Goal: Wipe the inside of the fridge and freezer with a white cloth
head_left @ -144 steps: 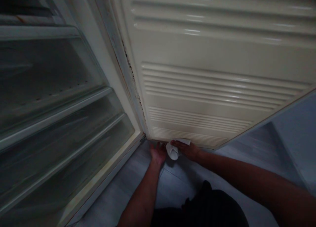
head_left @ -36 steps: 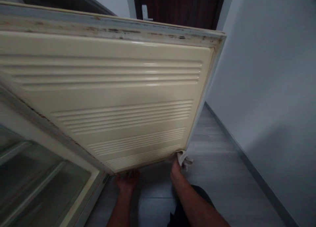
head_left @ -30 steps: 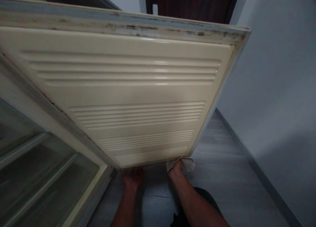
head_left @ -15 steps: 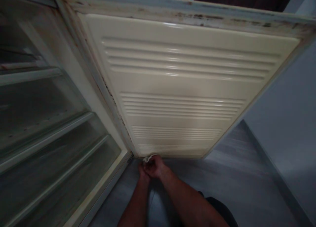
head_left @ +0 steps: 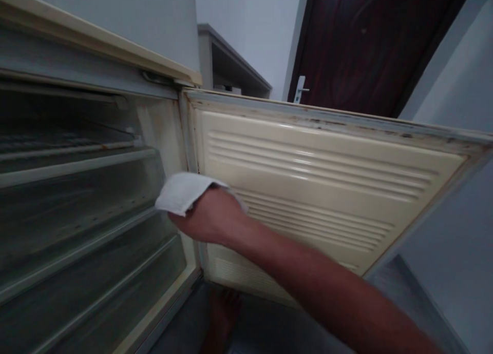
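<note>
My right hand point(head_left: 210, 218) is closed on a white cloth point(head_left: 181, 192), held against the hinge-side edge of the open cream fridge door point(head_left: 308, 190), about halfway up. The door's ribbed inner panel faces me, and its rim is stained. My left hand point(head_left: 223, 310) is low down in shadow, beneath the door's bottom edge near the floor; its fingers do not show. To the left are the open fridge body and its shelves point(head_left: 77, 164).
A dark wooden room door with a handle point(head_left: 365, 46) stands behind the fridge door. A grey wall point(head_left: 462, 231) closes off the right side. A cabinet point(head_left: 227, 61) sits at the back. Grey floor point(head_left: 400, 277) shows beneath the fridge door.
My right hand has lifted the cloth from the door's bottom edge to mid-height at the hinge side. My view has tilted upward. The left hand stays low.
</note>
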`<action>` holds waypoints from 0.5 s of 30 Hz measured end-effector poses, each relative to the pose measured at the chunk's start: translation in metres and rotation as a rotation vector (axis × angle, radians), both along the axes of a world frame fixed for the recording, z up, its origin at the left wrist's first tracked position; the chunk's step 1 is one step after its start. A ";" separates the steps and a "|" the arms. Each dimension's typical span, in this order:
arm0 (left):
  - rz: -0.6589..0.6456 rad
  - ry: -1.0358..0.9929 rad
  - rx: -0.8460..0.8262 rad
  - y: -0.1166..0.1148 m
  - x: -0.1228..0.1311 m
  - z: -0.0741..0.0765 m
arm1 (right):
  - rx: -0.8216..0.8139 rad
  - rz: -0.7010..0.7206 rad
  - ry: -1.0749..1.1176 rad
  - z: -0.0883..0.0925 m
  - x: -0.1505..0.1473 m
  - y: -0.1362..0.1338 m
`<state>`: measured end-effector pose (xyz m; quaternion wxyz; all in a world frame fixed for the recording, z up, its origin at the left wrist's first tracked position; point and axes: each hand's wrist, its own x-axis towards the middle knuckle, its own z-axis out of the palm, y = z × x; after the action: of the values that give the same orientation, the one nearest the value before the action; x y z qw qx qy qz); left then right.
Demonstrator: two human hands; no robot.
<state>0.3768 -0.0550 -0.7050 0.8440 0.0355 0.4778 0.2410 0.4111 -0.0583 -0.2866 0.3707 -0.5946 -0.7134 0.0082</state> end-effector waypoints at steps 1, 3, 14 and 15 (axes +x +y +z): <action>-0.001 -0.011 0.024 0.000 0.001 -0.001 | 0.083 -0.101 -0.202 0.032 0.008 -0.011; -0.003 -0.024 0.051 0.001 0.002 -0.002 | 0.299 -0.259 -0.569 0.084 0.030 -0.033; -0.017 -0.024 0.048 -0.003 0.000 0.008 | 0.484 -0.133 -1.130 0.066 0.105 -0.102; -0.012 -0.025 0.046 -0.004 0.000 0.008 | 0.474 -0.142 -1.155 0.065 0.109 -0.116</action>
<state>0.3767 -0.0585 -0.6972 0.8504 0.0549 0.4612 0.2473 0.5198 -0.1739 -0.2211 0.0467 -0.4507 -0.7397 -0.4976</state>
